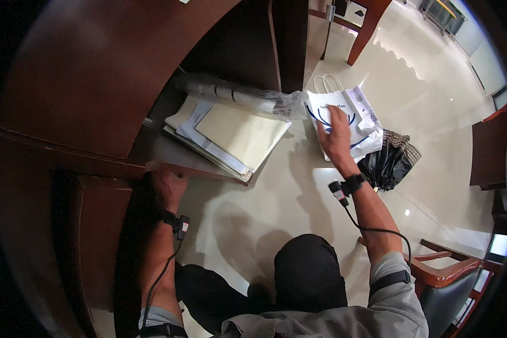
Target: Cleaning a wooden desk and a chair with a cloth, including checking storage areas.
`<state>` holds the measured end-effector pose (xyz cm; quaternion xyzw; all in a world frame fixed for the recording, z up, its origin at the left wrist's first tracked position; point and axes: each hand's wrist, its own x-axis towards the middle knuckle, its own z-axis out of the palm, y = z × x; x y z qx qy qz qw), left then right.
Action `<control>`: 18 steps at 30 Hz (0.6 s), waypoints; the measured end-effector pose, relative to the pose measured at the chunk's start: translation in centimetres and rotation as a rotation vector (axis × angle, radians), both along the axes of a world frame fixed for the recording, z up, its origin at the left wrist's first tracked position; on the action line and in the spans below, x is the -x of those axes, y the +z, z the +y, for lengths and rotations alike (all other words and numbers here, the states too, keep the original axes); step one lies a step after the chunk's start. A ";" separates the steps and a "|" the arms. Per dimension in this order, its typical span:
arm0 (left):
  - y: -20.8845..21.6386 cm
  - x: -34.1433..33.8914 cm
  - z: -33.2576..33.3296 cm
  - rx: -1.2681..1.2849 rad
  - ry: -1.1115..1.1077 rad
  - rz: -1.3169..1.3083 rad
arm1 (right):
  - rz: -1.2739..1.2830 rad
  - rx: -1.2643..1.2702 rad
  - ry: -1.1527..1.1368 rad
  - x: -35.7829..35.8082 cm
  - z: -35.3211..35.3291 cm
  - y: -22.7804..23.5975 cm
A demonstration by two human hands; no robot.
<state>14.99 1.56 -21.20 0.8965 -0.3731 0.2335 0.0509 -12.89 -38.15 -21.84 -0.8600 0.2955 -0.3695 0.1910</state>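
My right hand [338, 135] is over a white paper bag [368, 144] with twisted handles and dark blue lines, which lies on the floor to the right. Its thumb and a finger are stretched apart, and nothing shows between them. Whether the fingertips touch the bag, I cannot tell. My left hand [168, 185] is at the dark wooden edge below the shelf, its fingers blurred and partly hidden. On the low shelf [152, 151] lies a stack of cream and pale folders [239, 132]. A clear plastic-wrapped roll [236, 96] rests behind the folders.
A black plastic bag [384, 163] with checked cloth lies beside the paper bag. Dark wooden furniture [84, 73] rises on the left. A wooden chair [442, 276] with a dark seat stands at lower right. Cables run from both wrist straps. A wooden leg [360, 42] stands at the back.
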 end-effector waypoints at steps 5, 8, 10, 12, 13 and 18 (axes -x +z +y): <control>1.7 0.9 -1.4 -0.083 -0.088 0.087 | 0.026 0.139 0.301 -10.1 2.4 0.9; 0.9 1.1 -0.9 -0.075 -0.116 -0.165 | 0.238 0.174 0.270 -14.2 2.1 -1.7; -0.5 0.5 0.6 -0.438 -0.093 -0.350 | 0.505 0.148 0.149 -15.8 2.6 -4.2; -1.5 0.1 2.0 -0.391 -0.065 -0.240 | 0.512 0.091 0.156 -16.4 3.4 -4.1; -1.9 0.0 2.8 -0.324 -0.045 -0.133 | 0.524 0.046 0.146 -16.7 3.8 -4.0; -0.5 0.6 0.0 -0.617 0.290 0.375 | 0.493 0.136 0.162 -17.0 2.6 -5.7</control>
